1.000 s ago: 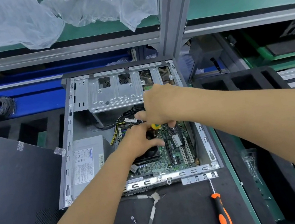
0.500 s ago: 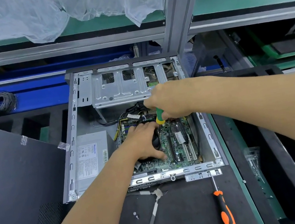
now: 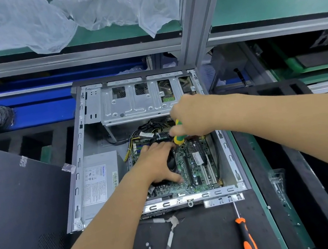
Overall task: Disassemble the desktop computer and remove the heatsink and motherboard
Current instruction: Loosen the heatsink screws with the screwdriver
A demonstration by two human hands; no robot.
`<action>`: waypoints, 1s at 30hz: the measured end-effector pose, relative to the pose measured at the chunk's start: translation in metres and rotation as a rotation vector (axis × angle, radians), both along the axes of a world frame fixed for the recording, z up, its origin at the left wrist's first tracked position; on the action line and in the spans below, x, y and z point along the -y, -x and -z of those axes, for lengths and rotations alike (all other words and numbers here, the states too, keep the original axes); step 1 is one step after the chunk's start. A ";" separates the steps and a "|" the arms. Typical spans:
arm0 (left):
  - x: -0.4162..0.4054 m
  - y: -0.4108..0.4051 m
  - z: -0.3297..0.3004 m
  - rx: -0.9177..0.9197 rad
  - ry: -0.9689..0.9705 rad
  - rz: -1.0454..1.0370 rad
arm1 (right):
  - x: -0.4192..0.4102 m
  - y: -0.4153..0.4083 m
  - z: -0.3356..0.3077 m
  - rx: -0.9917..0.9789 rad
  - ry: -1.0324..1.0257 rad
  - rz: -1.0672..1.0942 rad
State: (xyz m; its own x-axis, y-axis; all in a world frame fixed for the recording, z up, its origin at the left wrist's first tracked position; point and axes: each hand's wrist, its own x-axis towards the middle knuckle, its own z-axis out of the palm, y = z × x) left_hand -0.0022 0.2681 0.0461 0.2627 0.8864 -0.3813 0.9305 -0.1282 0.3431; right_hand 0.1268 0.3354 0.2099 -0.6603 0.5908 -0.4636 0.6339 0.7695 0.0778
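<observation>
You were loosening the heatsink [image 3: 170,163] screws inside the open case [image 3: 82,159].
Your right hand [image 3: 192,115] kept a closed grip on the green-yellow screwdriver [image 3: 179,138] at the heatsink's 1 o'clock; your left hand [image 3: 159,162] pressed flat on it; next, likely the remaining screws.

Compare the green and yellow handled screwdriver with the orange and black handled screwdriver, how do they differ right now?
The green and yellow handled screwdriver is gripped in the right hand inside the open grey metal computer case; the orange and black handled screwdriver lies untouched on the black mat outside it. The first points steeply down at the board; the second lies flat, shaft towards the case. Both are hand screwdrivers.
</observation>
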 end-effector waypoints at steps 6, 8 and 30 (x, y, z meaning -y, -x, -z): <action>0.000 -0.002 0.000 -0.049 -0.006 0.014 | 0.003 -0.002 -0.003 0.054 -0.084 -0.412; 0.001 -0.002 0.001 -0.051 -0.014 0.010 | 0.000 -0.006 -0.003 -0.046 -0.050 -0.262; 0.000 -0.002 0.003 -0.050 -0.024 0.015 | 0.008 0.002 -0.001 -0.159 0.137 0.225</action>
